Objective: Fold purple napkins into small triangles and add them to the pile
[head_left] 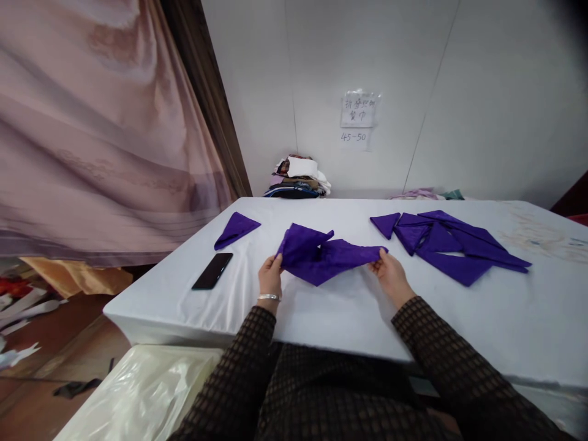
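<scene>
A purple cloth napkin (316, 260) stretches between my two hands over the white-covered table (331, 318). My left hand (270, 275) pinches its left edge, with a silver bracelet on the wrist. My right hand (389, 275) grips the pointed right corner. The cloth is partly folded, with a loose flap standing up near its middle and its lower point hanging toward me. Off to the left lies a folded purple triangle (236, 229). More purple cloths (452, 245), some folded into triangles, overlap on the right side of the table.
A black phone (212, 271) lies left of my left hand. Behind the table's far edge stands a pile of folded fabrics (298, 177). Paper signs (357, 119) hang on the wall. A pink curtain (101, 135) hangs at left, above a plastic-wrapped stack (142, 392).
</scene>
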`<state>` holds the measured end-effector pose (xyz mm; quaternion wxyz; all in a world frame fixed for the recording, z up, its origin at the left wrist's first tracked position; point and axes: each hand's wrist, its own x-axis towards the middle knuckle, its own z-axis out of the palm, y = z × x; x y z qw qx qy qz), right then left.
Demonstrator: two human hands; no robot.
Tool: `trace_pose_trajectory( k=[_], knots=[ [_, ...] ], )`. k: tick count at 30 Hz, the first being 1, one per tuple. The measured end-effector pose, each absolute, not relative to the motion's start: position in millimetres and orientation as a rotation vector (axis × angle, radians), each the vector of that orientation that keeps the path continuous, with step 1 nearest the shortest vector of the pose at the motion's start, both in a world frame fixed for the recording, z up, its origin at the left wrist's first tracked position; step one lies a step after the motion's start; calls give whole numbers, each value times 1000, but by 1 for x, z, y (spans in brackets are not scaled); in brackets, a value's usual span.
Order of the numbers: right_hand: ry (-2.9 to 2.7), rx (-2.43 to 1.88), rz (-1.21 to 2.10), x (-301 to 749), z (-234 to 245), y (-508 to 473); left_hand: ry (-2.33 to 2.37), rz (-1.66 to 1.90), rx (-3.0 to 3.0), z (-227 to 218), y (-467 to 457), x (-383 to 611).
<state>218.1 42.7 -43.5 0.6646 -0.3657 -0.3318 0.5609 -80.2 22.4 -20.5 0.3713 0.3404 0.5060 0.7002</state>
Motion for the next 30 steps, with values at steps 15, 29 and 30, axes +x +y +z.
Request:
trace_pose_trajectory(
  k=[15, 29, 30],
  knots=[
    [-1040, -1224, 1070, 285, 50, 58, 1203, 1720, 722, 66, 57, -81],
    [-1066, -1013, 1100, 313, 95, 56, 1167, 1996, 1315, 107, 26, -96],
    [-1032, -1044, 1163, 314, 80, 52, 1214, 1895, 1267, 87, 16, -97]
  ],
)
